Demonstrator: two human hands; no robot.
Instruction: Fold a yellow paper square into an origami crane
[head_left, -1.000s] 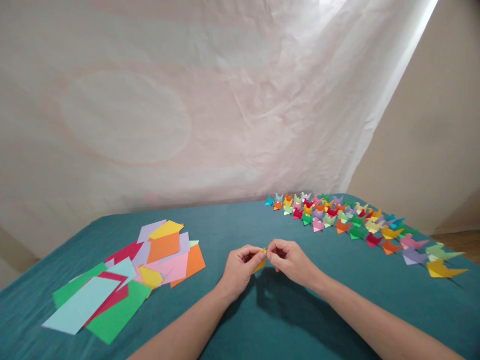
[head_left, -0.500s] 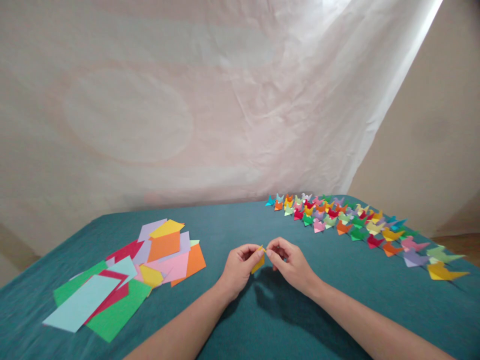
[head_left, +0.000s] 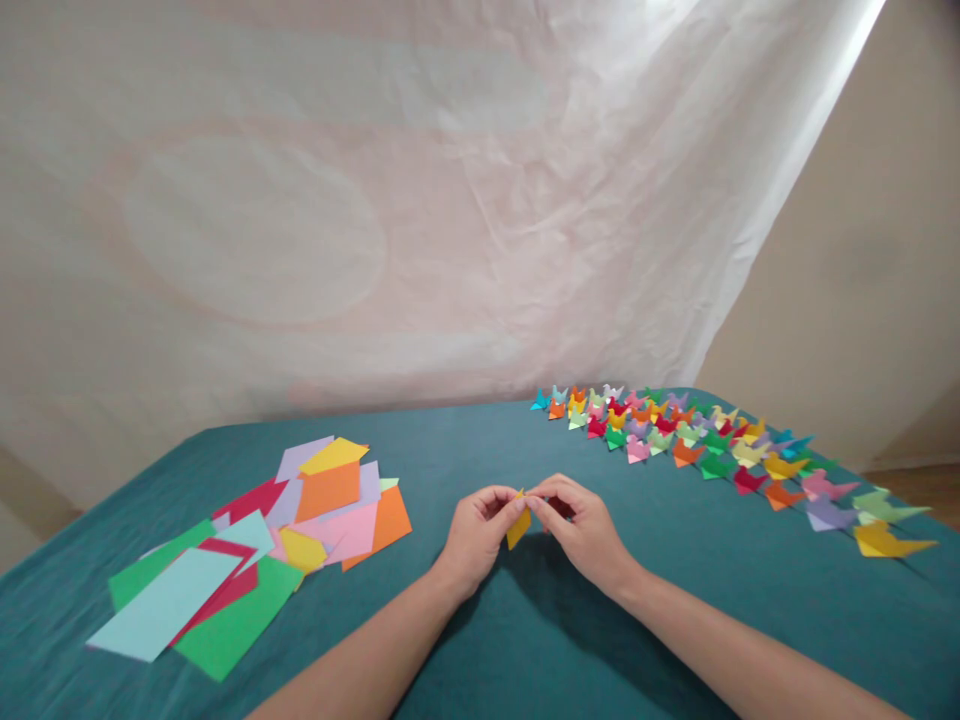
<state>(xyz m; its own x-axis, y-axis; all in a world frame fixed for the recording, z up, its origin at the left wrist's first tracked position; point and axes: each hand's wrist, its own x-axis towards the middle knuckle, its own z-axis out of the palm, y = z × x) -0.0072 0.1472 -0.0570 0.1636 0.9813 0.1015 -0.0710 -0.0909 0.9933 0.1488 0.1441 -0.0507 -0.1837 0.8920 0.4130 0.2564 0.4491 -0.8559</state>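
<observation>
A small folded piece of yellow paper (head_left: 517,531) is held between my two hands, just above the table's middle. My left hand (head_left: 481,533) pinches it from the left between thumb and forefinger. From the right, the thumb and forefinger of my right hand (head_left: 576,522) close on its upper corner. Fingertips cover much of the paper, so its exact shape is partly hidden.
On the left of the teal-covered table (head_left: 450,450) lies a loose pile of coloured paper sheets (head_left: 330,490). Several rows of folded paper birds (head_left: 716,467) in many colours stand on the right. A pale hanging cloth (head_left: 420,220) rises behind the table.
My right fingertips have moved slightly left, onto the paper's upper corner. The yellow paper has turned a little, and more of its lower part shows.
</observation>
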